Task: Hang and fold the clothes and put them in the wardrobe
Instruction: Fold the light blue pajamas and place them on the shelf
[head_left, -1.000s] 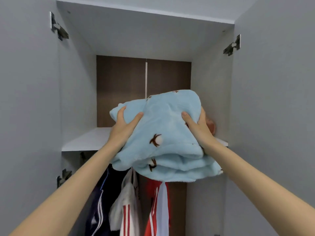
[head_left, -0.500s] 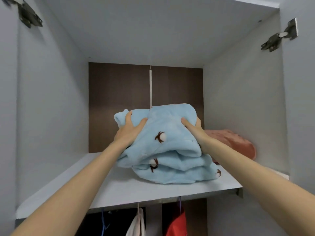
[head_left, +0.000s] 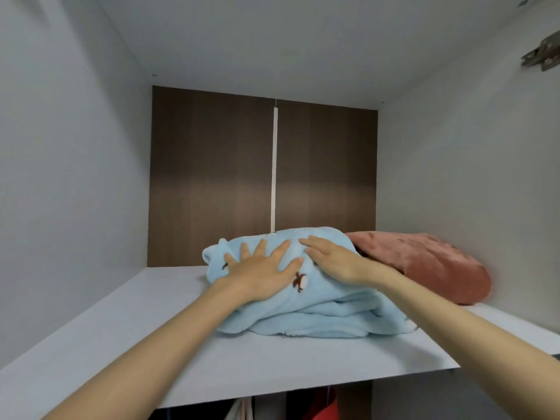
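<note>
blue fleece garment [head_left: 318,307]: folded bundle, light blue with small brown-and-white motifs, lies on the wardrobe's upper shelf, middle, a bit back from the near edge
left hand [head_left: 260,275]: flat on top-left of the bundle, fingers spread and straight, palm pressing down, gripping nothing
right hand [head_left: 335,260]: flat on top-right of the bundle, fingers straight and together, pointing left toward the left hand, holding nothing
pink folded item [head_left: 424,265]: plush, on same shelf, right of the blue bundle and touching it, close to right wall
shelf [head_left: 151,344]: pale grey board, bare on the left side
wardrobe back panel [head_left: 212,177]: dark brown wood, white vertical strip in middle
hinge [head_left: 542,54]: metal, top right, blurred
hanging clothes [head_left: 321,404]: below shelf, red and white bits visible, rest hidden
</note>
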{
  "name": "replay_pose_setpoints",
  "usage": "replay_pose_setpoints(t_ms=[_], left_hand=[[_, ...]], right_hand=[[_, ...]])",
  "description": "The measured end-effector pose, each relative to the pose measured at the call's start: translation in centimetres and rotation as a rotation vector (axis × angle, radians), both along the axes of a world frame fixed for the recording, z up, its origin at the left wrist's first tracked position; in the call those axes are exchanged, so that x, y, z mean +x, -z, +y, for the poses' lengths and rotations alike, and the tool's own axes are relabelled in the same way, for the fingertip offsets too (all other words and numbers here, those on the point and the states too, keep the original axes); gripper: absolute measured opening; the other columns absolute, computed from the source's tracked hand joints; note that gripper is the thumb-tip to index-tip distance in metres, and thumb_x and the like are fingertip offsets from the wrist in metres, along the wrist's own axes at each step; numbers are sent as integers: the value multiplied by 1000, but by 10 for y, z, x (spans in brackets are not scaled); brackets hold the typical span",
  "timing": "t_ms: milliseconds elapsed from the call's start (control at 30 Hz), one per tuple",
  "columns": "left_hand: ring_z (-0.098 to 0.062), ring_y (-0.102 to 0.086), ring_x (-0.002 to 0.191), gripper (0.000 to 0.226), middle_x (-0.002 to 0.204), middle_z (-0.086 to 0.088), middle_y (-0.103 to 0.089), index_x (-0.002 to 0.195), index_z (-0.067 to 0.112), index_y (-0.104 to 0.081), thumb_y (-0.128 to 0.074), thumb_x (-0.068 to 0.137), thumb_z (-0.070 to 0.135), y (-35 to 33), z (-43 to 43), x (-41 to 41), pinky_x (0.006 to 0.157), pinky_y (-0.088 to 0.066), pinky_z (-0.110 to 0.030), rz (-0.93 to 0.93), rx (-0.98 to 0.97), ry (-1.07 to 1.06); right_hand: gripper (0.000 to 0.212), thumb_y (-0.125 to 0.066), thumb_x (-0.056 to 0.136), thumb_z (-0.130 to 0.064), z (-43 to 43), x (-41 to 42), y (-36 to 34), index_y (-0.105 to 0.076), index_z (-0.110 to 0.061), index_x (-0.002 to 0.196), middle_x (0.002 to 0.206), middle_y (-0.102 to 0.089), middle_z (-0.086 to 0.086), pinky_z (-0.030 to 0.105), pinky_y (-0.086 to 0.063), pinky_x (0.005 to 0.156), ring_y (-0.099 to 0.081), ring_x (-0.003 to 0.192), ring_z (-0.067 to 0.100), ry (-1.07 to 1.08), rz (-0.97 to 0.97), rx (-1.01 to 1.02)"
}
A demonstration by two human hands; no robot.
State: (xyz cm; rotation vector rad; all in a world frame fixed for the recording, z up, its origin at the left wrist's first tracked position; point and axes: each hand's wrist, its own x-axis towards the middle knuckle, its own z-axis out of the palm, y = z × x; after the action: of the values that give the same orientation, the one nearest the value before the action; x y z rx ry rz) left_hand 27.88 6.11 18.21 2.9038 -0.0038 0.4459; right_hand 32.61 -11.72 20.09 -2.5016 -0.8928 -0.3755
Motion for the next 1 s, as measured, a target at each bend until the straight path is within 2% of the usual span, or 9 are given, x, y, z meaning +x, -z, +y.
replay_pose_setpoints(t_ms=[100, 200, 267, 400, 567, 767, 833, 933, 1000], left_hand=[[-31, 18, 147, 91, 160, 3, 21, 144, 55, 15, -23, 70, 92, 8, -1, -15, 115, 6, -59, 61, 48, 10], [-33, 24, 145, 122, 155, 2, 32, 138, 56, 27, -43, 48, 99, 10, 5, -20, 114, 3, -57, 151, 167, 3], [-36, 20, 145, 120, 156, 0, 32, 138, 57, 26, -49, 52, 95, 11, 8, -13, 115, -2, -59, 131, 198, 10], [-38, 10, 147, 109, 160, -2, 21, 144, 54, 18, -52, 67, 85, 10, 8, 16, 114, -10, -62, 60, 231, -1], [-35, 9, 147, 101, 161, -4, 14, 148, 48, 13, -52, 76, 76, 24, 8, 45, 116, -6, -59, -58, 191, 6], [-30, 7, 148, 97, 162, -2, 10, 151, 42, 8, -49, 80, 75, 23, 6, 29, 118, -3, -54, -30, 137, 6], [-29, -5, 148, 89, 162, -3, -3, 153, 37, -1, -49, 85, 69, 20, 3, 17, 117, -10, -54, -27, 92, 12], [-26, -44, 130, 54, 135, -5, -53, 145, 27, -38, -48, 95, 46, 16, -5, -9, 109, -30, -48, -259, -51, 39], [-25, -50, 123, 44, 126, -3, -61, 141, 24, -45, -46, 98, 36, 17, -14, -32, 106, -34, -43, -361, -130, 26]], right_hand=[[46, -15, 106, -39, -12, 6, 32, -10, -42, 152, 162, 1, -12, 48, -3, 121, 7, 149, 13, 53, -27, -33], [47, -16, 104, -43, -26, 8, 46, -7, -49, 150, 161, 4, -16, 45, 0, 121, 14, 148, 9, 34, -43, 10], [48, -18, 105, -43, -31, 12, 49, -7, -47, 151, 162, 3, -15, 41, 2, 122, 15, 147, 6, 8, -50, 1], [49, -20, 105, -41, -31, 29, 48, -5, -43, 152, 162, 7, -7, 43, 2, 121, 12, 149, 15, 85, -23, -25], [49, -20, 106, -39, -22, 47, 49, -6, -40, 153, 163, 4, 1, 49, -4, 120, 6, 150, 21, 167, -62, -28], [48, -23, 105, -38, -22, 35, 52, -21, -32, 153, 160, -20, -1, 43, -26, 116, -16, 148, 15, 206, -132, 10], [47, -30, 105, -34, -26, 25, 49, -27, -26, 151, 155, -32, 1, 39, -32, 112, -30, 142, 18, 206, -130, 17], [46, -48, 100, -27, -40, 5, 35, -40, -22, 145, 138, -53, 4, 35, -43, 96, -53, 117, 23, 189, -96, 6], [45, -54, 96, -22, -51, -16, 29, -47, -24, 140, 141, -52, -4, 36, -45, 96, -54, 116, 20, 172, -108, -19]])
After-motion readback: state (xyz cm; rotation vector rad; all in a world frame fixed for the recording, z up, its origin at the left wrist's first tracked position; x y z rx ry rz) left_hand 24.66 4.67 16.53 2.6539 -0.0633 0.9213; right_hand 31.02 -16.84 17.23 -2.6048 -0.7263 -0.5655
